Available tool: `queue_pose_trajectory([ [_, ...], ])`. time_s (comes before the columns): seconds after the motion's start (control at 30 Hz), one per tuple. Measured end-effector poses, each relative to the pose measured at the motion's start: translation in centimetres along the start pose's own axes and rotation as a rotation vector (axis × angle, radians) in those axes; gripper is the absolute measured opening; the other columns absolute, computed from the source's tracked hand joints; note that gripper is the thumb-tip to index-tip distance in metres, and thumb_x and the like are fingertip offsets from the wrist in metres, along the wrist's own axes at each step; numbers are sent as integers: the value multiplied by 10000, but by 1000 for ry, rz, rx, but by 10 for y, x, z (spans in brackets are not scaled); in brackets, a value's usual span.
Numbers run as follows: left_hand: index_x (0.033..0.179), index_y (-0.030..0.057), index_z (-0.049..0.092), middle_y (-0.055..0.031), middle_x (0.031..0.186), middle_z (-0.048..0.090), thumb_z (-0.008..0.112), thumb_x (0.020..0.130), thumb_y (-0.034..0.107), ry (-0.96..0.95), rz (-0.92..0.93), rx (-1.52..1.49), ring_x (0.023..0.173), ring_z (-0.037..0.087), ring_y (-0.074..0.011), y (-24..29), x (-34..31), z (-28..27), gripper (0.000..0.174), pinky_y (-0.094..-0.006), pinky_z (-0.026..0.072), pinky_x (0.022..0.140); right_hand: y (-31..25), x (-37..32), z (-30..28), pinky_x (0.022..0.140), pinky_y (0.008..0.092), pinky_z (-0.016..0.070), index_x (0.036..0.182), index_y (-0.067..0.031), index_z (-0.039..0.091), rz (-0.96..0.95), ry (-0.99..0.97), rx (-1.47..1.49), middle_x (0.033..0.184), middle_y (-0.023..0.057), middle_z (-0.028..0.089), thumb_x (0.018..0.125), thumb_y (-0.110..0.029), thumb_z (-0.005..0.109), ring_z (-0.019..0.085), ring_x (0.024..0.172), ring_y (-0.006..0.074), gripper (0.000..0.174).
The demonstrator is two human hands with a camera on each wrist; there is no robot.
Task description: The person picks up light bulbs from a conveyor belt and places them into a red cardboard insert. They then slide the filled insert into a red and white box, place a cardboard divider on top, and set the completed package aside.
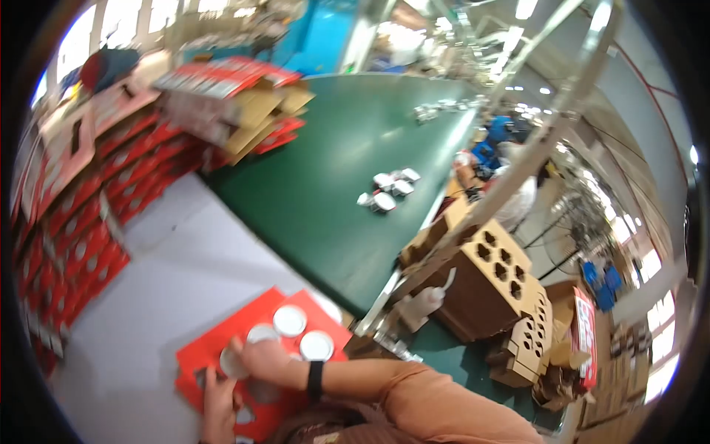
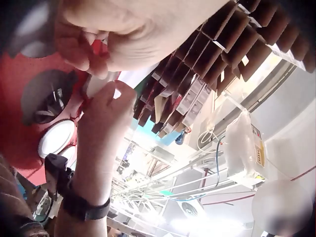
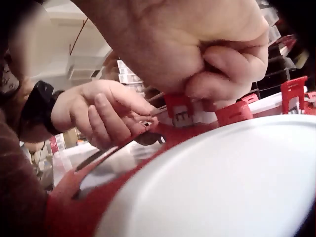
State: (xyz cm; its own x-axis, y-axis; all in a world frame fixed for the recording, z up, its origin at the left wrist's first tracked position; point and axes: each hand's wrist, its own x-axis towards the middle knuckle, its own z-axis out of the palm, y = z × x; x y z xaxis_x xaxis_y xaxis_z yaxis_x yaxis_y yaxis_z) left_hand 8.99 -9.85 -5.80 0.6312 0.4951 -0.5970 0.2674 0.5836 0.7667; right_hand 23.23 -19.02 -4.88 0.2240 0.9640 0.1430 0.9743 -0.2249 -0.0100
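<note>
A red cardboard sheet [image 1: 194, 342] with round holes lies on the pale tabletop, several round white lids [image 1: 289, 321] showing through it. Its cut tabs [image 3: 236, 112] stand up near a large white lid [image 3: 232, 182] in the right wrist view. My right hand [image 1: 270, 364] bends over the sheet with curled fingers, its fingertips pinching the cardboard beside a tab. At the near left edge, my left hand [image 1: 219, 405] grips the cardboard between thumb and fingers. From the left wrist, a dark round opening [image 2: 48, 96] shows beside a white lid [image 2: 57, 138].
A green conveyor belt [image 1: 325, 177] runs beyond the table, carrying clusters of white cups [image 1: 383, 201]. Stacked red cartons [image 1: 81, 222] rise at the left. Right of the belt stand a brown box with holes [image 1: 481, 281], a squeeze bottle [image 1: 430, 297] and a metal post [image 1: 547, 137].
</note>
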Motion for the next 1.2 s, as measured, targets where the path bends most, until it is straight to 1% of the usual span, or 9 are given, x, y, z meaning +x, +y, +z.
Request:
queue_pose_trajectory([
  [0.03, 1347, 129, 245, -80, 770, 532, 550, 851, 66, 3, -31, 11, 336, 419, -131, 3, 2, 3, 585, -275, 314, 287, 3, 2, 4, 376, 299, 373, 1195, 48, 426, -38, -86, -43, 575, 12, 584, 803, -169, 517, 597, 488, 156, 457],
  [0.07, 1123, 155, 340, -68, 684, 508, 485, 859, 46, 23, 31, 9, 355, 417, -132, -5, 4, 2, 321, -297, 319, 315, 0, 4, 5, 367, 292, 358, 1227, 55, 414, 10, -154, 33, 568, -3, 580, 803, -178, 520, 591, 479, 148, 496],
  [0.47, 1363, 196, 238, -43, 605, 437, 515, 858, 85, 54, -46, 64, 360, 346, -111, -23, 36, -16, 587, -293, 285, 333, -5, -30, -6, 496, 388, 485, 968, -46, 529, -213, -107, 322, 764, 102, 610, 826, -132, 507, 633, 642, 275, 167],
  [0.53, 1265, 148, 346, -35, 638, 464, 540, 871, 85, 97, -18, 135, 396, 402, -109, 5, 17, -3, 444, -269, 330, 355, 10, -31, -11, 519, 407, 494, 942, -41, 548, -213, -64, 411, 763, 113, 605, 822, -124, 514, 627, 649, 301, 150],
  [0.6, 1167, 99, 455, -28, 670, 491, 564, 883, 85, 146, -1, 203, 433, 459, -107, 13, 20, -6, 305, -244, 374, 376, 29, -29, -31, 491, 392, 471, 967, -60, 532, -63, 90, 440, 741, 96, 596, 816, -129, 511, 619, 621, 292, 167],
  [0.67, 1363, 194, 240, -38, 655, 442, 508, 858, 88, 243, -1, 51, 371, 330, -101, 9, 47, -27, 581, -279, 275, 342, 59, -22, -46, 537, 418, 484, 994, -83, 603, 152, 120, 528, 770, 100, 626, 835, -154, 534, 625, 647, 312, 187],
  [0.77, 1364, 197, 244, -34, 736, 453, 503, 851, 90, 274, -5, 35, 395, 341, -94, 28, 51, -34, 585, -272, 282, 357, 127, -11, -46, 683, 390, 503, 1057, -127, 612, 482, 160, 631, 869, 131, 653, 837, -193, 549, 631, 796, 296, 239],
  [1.0, 1283, 187, 319, -24, 842, 498, 487, 844, 101, 215, -48, 50, 407, 380, -104, 30, 63, -55, 478, -280, 322, 374, 323, -8, 44, 752, 350, 500, 1052, 34, 571, 1147, 820, 623, 908, 177, 636, 778, -192, 625, 622, 832, 265, 359],
  [1.2, 1323, 175, 297, -30, 882, 527, 474, 864, 97, 182, -74, 13, 398, 398, -111, 43, 40, -43, 498, -287, 339, 371, 413, -42, 60, 876, 398, 448, 1136, 80, 518, 1580, 831, 494, 1090, 265, 580, 758, -367, 673, 574, 1014, 358, 606],
])
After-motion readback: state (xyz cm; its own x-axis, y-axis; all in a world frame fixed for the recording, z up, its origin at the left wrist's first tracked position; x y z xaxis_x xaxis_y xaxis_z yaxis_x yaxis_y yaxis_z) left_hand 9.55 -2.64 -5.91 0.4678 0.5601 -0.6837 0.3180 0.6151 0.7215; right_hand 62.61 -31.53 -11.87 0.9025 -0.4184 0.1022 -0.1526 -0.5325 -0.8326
